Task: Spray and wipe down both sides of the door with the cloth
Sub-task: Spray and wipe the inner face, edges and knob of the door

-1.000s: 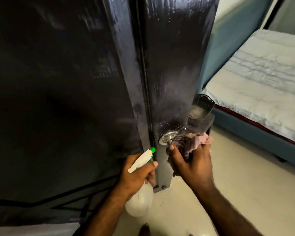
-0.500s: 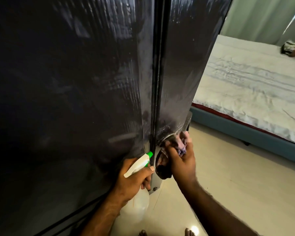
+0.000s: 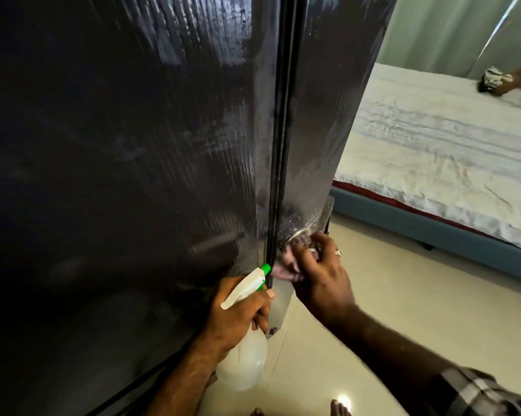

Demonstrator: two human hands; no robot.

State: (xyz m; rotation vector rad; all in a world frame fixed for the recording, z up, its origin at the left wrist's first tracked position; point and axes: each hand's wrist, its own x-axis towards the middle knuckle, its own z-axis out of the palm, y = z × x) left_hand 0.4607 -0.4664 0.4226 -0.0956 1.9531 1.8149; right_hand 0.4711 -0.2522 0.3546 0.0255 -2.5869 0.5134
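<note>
Your right hand (image 3: 319,277) presses the bunched cloth (image 3: 286,265) against the door (image 3: 313,115) at what looks like the knob, just above your left hand (image 3: 238,313), which grips the spray bottle (image 3: 244,355). Rub around the fitting firmly, then sweep outward.

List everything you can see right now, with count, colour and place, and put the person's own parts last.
door: one, black, glossy, fills left and centre
door handle plate: one, silvery, on the door's right face, partly hidden by the cloth
cloth: one, pinkish, pressed at the handle
spray bottle: one, white with green nozzle, lower centre
bed: one, pale sheet on blue base, right
floor: cream tiles, lower right
second person's arm with a rag: one, far right on the bed
left hand: grips the spray bottle
right hand: holds the cloth
ring: one, silvery, on the right hand
</note>
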